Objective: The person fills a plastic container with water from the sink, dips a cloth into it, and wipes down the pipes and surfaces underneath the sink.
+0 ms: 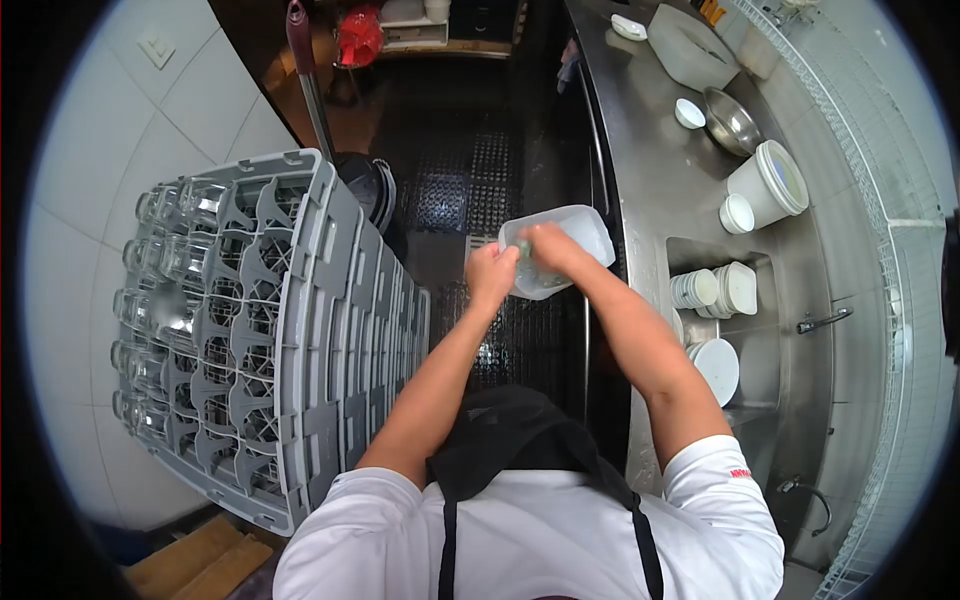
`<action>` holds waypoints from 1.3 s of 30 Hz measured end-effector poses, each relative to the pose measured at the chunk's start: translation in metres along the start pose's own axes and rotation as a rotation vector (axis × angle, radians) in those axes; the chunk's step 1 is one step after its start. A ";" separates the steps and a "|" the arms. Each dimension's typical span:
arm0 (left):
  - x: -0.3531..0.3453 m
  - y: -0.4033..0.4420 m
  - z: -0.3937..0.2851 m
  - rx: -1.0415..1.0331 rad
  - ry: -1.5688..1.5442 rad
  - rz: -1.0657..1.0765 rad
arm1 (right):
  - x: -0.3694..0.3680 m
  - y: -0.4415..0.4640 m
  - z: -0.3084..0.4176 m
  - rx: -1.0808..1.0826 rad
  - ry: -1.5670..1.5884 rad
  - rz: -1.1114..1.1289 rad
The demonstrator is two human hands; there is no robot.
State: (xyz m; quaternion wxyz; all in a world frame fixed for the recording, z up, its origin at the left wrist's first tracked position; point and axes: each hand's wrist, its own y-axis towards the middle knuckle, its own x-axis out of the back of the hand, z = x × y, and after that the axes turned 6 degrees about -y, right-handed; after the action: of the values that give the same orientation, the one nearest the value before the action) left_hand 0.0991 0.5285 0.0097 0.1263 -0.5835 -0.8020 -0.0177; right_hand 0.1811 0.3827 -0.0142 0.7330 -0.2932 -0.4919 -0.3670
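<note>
A translucent white plastic tub [585, 225] is in front of me, over the dark floor beside the counter's edge. My left hand [492, 272] is at its left rim, fingers closed on that rim. Over the inside of the tub is my right hand [552, 247], fingers curled and blurred by motion. Something small and greenish [523, 247] shows between the two hands; I cannot make out what it is or which hand grips it.
Grey stacked racks [305, 330] with glass mugs [185, 255] stand at left. On the right, a steel counter [640, 130] has a sink [760, 300] with stacked white dishes [715, 370], a lidded bucket [765, 185] and a metal bowl [732, 120]. A long handle [310, 80] rises behind the racks.
</note>
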 end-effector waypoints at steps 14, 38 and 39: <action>-0.055 0.044 0.162 -0.165 -0.020 0.013 | -0.101 -0.021 -0.037 -0.454 0.546 -0.199; -0.089 0.041 0.379 -0.060 -0.011 0.312 | -0.326 -0.043 -0.086 -0.688 0.491 -0.117; -0.091 0.043 0.376 -0.079 -0.004 0.313 | -0.325 -0.046 -0.086 -0.608 0.494 -0.214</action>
State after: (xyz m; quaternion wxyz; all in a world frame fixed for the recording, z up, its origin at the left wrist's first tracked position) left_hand 0.0975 0.5242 -0.3797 0.1028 -0.7060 -0.7002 -0.0281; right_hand 0.1066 0.3698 -0.3450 0.6665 -0.3468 -0.1977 -0.6296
